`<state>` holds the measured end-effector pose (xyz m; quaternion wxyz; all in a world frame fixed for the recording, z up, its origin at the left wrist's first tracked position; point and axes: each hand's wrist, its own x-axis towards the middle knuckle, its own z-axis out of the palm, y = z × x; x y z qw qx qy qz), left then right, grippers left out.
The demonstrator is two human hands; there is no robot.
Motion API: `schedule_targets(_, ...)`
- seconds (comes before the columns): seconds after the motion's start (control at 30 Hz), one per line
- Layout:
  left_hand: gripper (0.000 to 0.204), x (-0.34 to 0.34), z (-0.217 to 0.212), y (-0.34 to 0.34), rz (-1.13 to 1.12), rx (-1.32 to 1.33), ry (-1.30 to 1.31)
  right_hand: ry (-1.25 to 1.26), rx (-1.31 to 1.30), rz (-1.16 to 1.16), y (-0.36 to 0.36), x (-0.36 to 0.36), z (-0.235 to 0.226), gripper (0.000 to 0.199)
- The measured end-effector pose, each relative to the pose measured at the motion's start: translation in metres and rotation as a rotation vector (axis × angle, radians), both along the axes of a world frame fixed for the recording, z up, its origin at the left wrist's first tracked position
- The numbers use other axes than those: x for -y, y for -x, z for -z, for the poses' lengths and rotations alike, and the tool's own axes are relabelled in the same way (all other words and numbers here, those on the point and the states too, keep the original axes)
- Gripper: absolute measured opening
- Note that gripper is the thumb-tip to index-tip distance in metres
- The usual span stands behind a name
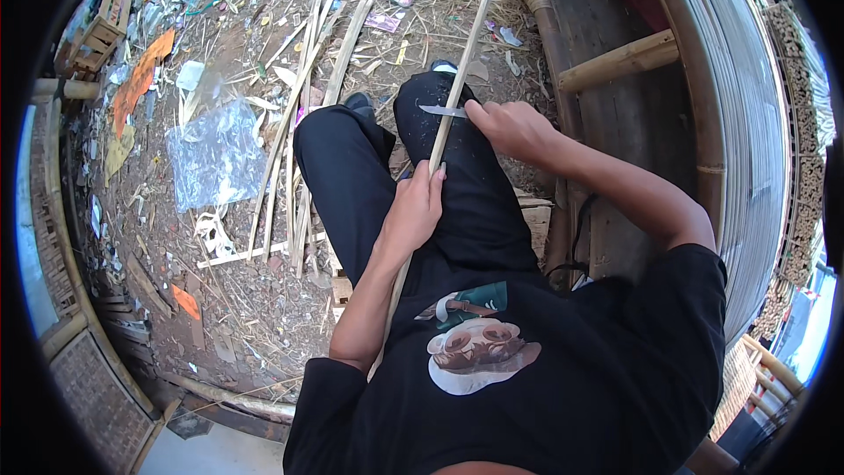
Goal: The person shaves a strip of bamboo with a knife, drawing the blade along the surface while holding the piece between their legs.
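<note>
A long, thin bamboo strip runs from the top of the view down across my thighs and past my left forearm. Closed round it above my lap is my left hand, thumb lying along the strip. My right hand grips a knife over my right knee; its handle is hidden inside the fist. The pale blade points left and crosses the strip, seemingly touching it. Small pale shavings dot the black trousers around the blade.
Several bamboo strips lie on the littered dirt ground to my left, near a clear plastic sheet and an orange scrap. At my right stands a bamboo frame. A wooden crate is at the far left.
</note>
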<state>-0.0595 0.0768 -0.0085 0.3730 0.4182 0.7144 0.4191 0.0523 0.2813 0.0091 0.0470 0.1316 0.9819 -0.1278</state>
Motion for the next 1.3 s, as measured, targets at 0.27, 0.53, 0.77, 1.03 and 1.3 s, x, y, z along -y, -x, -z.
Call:
schedule_targets(0.27,0.023,-0.003,-0.008,-0.003,-0.001,-0.125,0.101,-0.020,0.008,-0.034,-0.013,0.021,-0.001,0.007)
schedule_targets(0.53,0.023,0.002,-0.011,-0.008,-0.020,-0.129,0.117,-0.016,-0.015,-0.074,-0.010,0.029,0.003,0.006)
schedule_targets(0.77,0.023,-0.001,-0.012,-0.005,-0.014,-0.134,0.140,0.026,-0.043,0.091,0.009,-0.009,-0.001,0.009)
schedule_targets(1.03,0.021,0.000,-0.013,-0.005,-0.011,-0.128,0.128,0.053,0.014,0.064,0.006,0.005,-0.004,0.009)
schedule_targets(1.3,0.022,0.002,-0.006,-0.006,0.003,-0.162,0.077,0.051,0.001,0.043,0.000,0.003,0.006,0.011)
